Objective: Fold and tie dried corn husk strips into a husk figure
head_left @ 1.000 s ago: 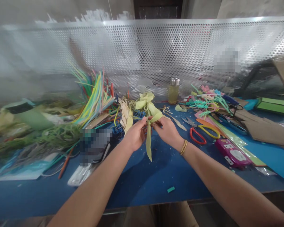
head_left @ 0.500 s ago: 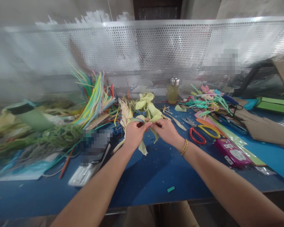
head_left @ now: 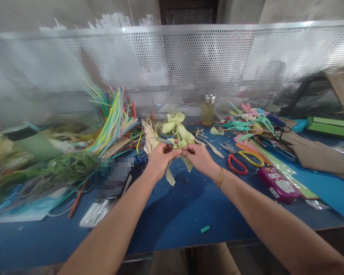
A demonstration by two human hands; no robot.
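Observation:
Pale green, leaf-like husk strips [head_left: 185, 134] are bunched at the middle of the blue table, with loose ends hanging below my fingers. My left hand [head_left: 159, 158] is closed, thumb and fingers pinching the strips from the left. Opposite it, my right hand [head_left: 199, 156] pinches the same strips, its fingertips almost meeting the left thumb. A gold bracelet [head_left: 221, 177] circles the right wrist. Just behind the left hand lie dry, cream-coloured husks [head_left: 149, 135]. Exactly how the strips cross between the fingertips is hidden.
Right of my hands lie scissors [head_left: 237, 163] with red and yellow handles, and a purple case [head_left: 278, 184]. A bottle [head_left: 208, 110] stands behind. Colourful pipe cleaners [head_left: 111, 122], green netting [head_left: 74, 164] and a phone [head_left: 114, 179] occupy the left. A perforated metal panel [head_left: 189, 61] borders the back.
Both hands keep pinching the strips and have shifted only slightly. The strips between the fingertips have been drawn or folded a little. The whole view has moved slightly.

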